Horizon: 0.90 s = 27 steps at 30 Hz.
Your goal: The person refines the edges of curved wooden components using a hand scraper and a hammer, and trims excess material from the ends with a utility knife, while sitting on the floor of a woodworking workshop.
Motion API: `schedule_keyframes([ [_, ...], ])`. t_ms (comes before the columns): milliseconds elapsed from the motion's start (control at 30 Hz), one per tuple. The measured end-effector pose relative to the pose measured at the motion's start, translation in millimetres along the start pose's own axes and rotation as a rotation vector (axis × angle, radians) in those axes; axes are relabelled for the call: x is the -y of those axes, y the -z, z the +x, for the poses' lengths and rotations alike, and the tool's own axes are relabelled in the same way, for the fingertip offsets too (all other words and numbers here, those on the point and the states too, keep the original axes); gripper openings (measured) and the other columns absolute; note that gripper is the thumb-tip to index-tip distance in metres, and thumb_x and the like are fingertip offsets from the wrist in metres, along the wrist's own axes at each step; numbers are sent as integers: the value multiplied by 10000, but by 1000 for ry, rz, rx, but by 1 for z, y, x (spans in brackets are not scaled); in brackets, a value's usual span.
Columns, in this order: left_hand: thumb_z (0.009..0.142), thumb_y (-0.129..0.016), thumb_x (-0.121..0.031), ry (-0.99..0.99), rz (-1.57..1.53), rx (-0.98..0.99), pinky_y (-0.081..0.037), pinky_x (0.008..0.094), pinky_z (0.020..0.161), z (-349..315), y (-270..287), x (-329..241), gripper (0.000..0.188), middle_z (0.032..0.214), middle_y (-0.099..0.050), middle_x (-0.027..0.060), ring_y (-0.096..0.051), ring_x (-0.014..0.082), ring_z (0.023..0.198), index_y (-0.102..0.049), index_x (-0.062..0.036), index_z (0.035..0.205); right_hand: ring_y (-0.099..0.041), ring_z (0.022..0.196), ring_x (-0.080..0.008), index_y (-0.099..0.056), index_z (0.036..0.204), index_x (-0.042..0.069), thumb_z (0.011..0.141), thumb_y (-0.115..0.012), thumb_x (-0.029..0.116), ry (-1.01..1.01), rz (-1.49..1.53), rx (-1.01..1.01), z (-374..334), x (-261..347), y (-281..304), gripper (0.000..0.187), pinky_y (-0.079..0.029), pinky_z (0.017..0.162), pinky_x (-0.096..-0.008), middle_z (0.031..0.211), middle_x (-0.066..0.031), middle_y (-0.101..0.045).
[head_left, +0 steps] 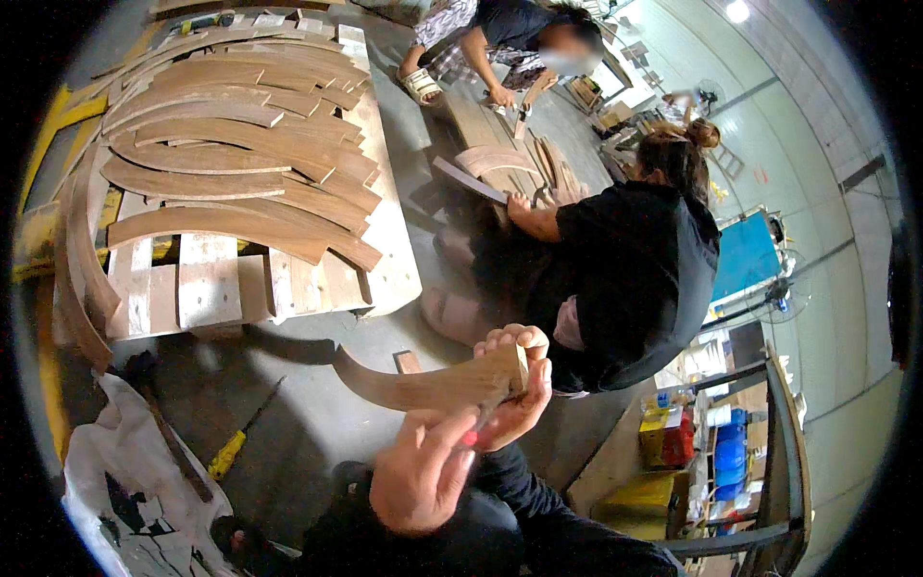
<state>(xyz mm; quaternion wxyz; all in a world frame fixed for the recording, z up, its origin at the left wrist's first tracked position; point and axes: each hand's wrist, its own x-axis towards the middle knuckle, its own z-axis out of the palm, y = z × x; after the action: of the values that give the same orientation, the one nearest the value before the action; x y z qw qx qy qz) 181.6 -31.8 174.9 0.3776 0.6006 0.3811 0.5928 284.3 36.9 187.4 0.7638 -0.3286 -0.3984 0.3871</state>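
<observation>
My right hand (524, 409) is wrapped round the thick end of a curved wooden piece (437, 383). The narrow end of the piece points to the left, raised above the floor. Close by, my left hand (423, 471) pinches a slim tool with a red end (470, 438) between thumb and fingers. That tool lies against the wood's edge beside my right palm. Its kind cannot be made out, as the fingers cover most of it.
On the left, a wooden pallet (210, 288) bears several curved wooden slats (221, 229). A yellow-handled screwdriver (228, 454) lies on the floor near a white sack (101, 442). Two people crouch ahead, one in black (635, 260), handling wood. A shelf frame (784, 471) stands right.
</observation>
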Motion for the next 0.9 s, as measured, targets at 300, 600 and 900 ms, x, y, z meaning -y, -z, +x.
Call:
schedule_keyframes([
  [300, 772, -637, -131, 129, 24, 82, -500, 344, 592, 1, 0, -7, 346, 867, -544, 121, -608, 262, 712, -583, -107, 1113, -438, 795, -154, -463, 970, 71, 777, -488, 248, 24, -8, 12, 1, 1, 5, 263, -391, 690, -287, 893, -54, -459],
  [600, 751, -649, -132, 86, 104, 72, -500, 338, 573, -1, 3, -8, 371, 870, -555, 121, -615, 253, 699, -582, -110, 1116, -401, 772, -148, -455, 963, 79, 760, -504, 270, 54, 8, 5, 0, -3, 1, 283, -371, 682, -279, 898, -44, -427],
  [900, 713, -661, -96, 86, 200, 126, -513, 331, 575, 4, 10, -12, 413, 895, -574, 133, -620, 252, 698, -578, -97, 1118, -412, 781, -155, -454, 940, 91, 766, -497, 279, 33, -47, 20, -2, 2, 0, 260, -368, 683, -284, 882, -44, -433],
])
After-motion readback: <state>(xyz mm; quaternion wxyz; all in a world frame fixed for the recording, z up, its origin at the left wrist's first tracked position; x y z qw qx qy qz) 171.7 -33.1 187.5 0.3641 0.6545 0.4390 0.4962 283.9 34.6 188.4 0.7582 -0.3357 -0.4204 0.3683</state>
